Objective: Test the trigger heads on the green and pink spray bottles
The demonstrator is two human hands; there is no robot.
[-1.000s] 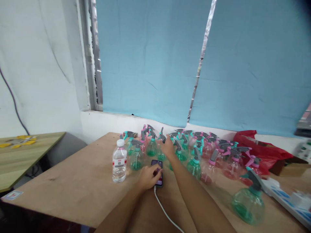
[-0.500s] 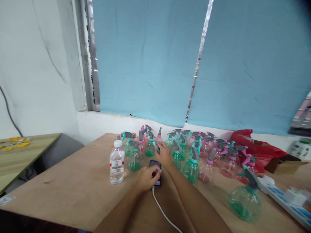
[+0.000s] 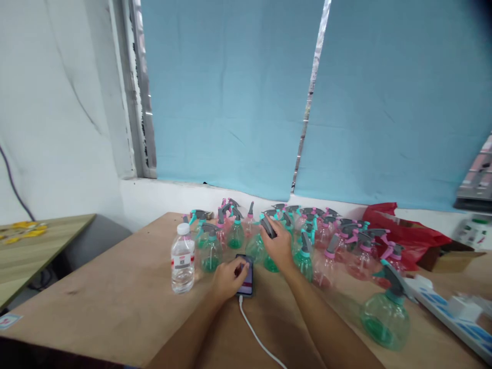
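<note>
My right hand (image 3: pixel 278 242) is closed around the grey trigger head (image 3: pixel 268 226) of a spray bottle. The hand and neighbouring bottles partly hide that bottle's body. Bent loosely over a phone (image 3: pixel 248 279), my left hand (image 3: pixel 229 278) has its thumb and index finger apart, with nothing held between them. The fingertips are at the lit screen; whether they press it I cannot tell. A white cable (image 3: pixel 255 330) is plugged into the phone's near end. Just left of that hand stand a green spray bottle (image 3: pixel 211 253) and a clear water bottle (image 3: pixel 183 264) with a white cap.
Several pink and green spray bottles (image 3: pixel 326 269) crowd the back of the wooden table (image 3: pixel 115 292). One green spray bottle (image 3: pixel 386 318) stands apart at front right, beside a power strip (image 3: pixel 446 312). A red plastic bag (image 3: pixel 411 233) and an open cardboard box (image 3: pixel 453 258) lie behind it.
My right hand has moved right, away from above the phone, with the grey trigger head in its grasp. My left hand has shifted slightly left, baring more of the phone screen.
</note>
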